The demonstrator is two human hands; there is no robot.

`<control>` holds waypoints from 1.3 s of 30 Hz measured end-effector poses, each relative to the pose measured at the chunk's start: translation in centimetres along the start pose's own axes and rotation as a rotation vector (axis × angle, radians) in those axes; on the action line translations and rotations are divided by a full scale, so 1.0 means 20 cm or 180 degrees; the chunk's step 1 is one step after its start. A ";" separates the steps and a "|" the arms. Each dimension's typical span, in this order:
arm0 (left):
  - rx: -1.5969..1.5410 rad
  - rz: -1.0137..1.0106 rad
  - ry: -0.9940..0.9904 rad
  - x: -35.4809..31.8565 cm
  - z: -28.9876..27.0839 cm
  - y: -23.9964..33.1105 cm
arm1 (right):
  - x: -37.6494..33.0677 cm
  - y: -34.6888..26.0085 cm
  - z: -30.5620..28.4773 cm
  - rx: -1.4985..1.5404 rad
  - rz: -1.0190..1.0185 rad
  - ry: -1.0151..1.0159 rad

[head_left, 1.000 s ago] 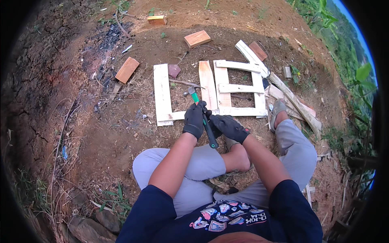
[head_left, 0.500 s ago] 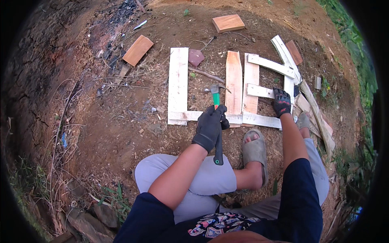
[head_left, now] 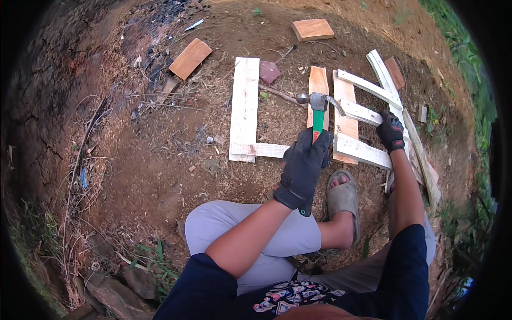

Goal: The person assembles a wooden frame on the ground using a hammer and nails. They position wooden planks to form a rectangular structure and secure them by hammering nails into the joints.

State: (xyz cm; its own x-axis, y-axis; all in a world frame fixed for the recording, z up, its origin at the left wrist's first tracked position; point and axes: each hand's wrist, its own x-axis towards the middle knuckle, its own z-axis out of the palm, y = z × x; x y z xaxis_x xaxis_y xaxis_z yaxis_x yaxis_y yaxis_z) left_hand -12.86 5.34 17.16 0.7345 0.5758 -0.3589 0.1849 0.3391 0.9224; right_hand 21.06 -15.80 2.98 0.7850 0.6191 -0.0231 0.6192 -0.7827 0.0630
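Observation:
My left hand (head_left: 305, 165), in a dark work glove, is wrapped around the handle of a claw hammer (head_left: 318, 118). The hammer has a grey metal head and a green and black handle, and its head is above the wooden boards. My right hand (head_left: 390, 130), also gloved, is closed around the right end of a short pale wooden slat (head_left: 358, 111). That slat is the middle one of three slanting from an upright board (head_left: 346, 128) toward a pale strip (head_left: 382, 69) on the right. The lower slat (head_left: 365, 151) runs below my right hand.
To the left, a wide pale board (head_left: 245, 106) has a crosspiece (head_left: 269, 150) at its lower end. Reddish wood blocks (head_left: 190, 58) (head_left: 313, 30) lie farther off on the dirt. Long loose strips (head_left: 424, 160) lie at right, and my sandalled foot (head_left: 343, 200) is near the boards.
My left hand has brought the hammer up and to the right. The right-hand slats now slant more, and their lower slat stands apart from the left crosspiece. The view has shifted slightly.

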 end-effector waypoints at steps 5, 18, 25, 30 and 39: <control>0.0075 0.0188 -0.0407 -0.16 0.02 0.18 | -0.08 -0.41 -0.14 0.0220 -0.0273 0.0308; 0.0765 0.0078 -0.1678 -0.09 0.08 0.04 | 0.08 -1.31 0.06 0.1509 -0.0585 0.0726; 0.0724 -0.0321 -0.1495 0.00 0.03 -0.05 | 0.12 -1.52 0.19 0.1644 -0.0585 0.1126; 0.0822 -0.0191 -0.1445 0.04 0.05 -0.06 | 0.09 -1.52 0.24 0.1728 -0.0659 0.1210; 0.0919 -0.0630 -0.1441 0.04 0.07 -0.07 | 0.04 -1.45 0.15 0.1996 -0.0697 0.1062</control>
State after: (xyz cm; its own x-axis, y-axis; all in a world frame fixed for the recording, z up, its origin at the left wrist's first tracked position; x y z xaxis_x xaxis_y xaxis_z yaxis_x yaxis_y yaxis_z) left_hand -11.60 4.18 15.72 0.8625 0.1244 -0.4905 0.4714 0.1545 0.8683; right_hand 3.72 7.25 -1.91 0.6561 0.6735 0.3407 0.7348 -0.4669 -0.4921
